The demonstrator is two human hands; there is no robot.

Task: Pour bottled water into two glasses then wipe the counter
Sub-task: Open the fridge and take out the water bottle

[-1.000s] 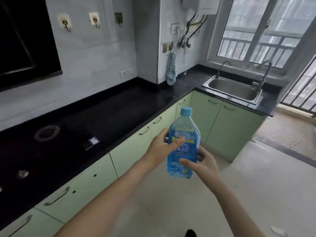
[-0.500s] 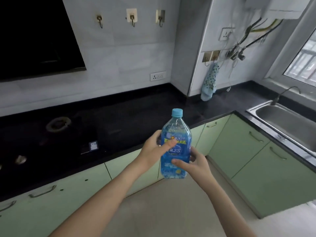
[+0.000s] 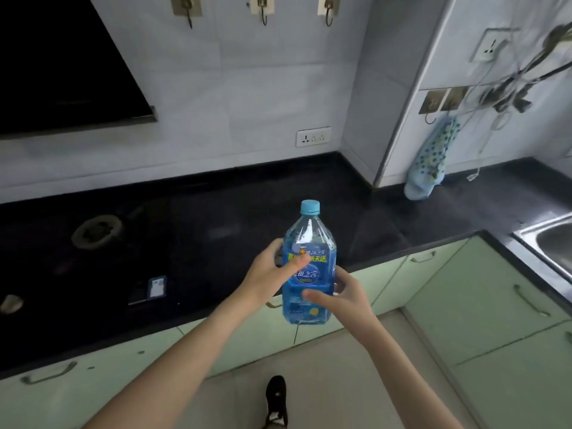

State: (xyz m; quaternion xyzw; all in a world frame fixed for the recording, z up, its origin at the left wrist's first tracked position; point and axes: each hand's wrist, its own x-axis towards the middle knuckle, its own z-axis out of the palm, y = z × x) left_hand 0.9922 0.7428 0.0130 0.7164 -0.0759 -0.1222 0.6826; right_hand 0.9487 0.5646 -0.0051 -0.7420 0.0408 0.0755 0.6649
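Item: capped water bottle (image 3: 309,267), upright, gripped by left hand (image 3: 269,270) and right hand (image 3: 343,297), above worktop (image 3: 216,218) edge. View had swung from sink (image 3: 548,243) toward hob; glasses unseen; pouring not begun.

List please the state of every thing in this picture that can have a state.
bottle: upright, held off the counter by both hands
cap: on the bottle
left hand: grips the bottle
right hand: grips the bottle lower down
cloth: hanging from a wall hook
sink: only partly in view
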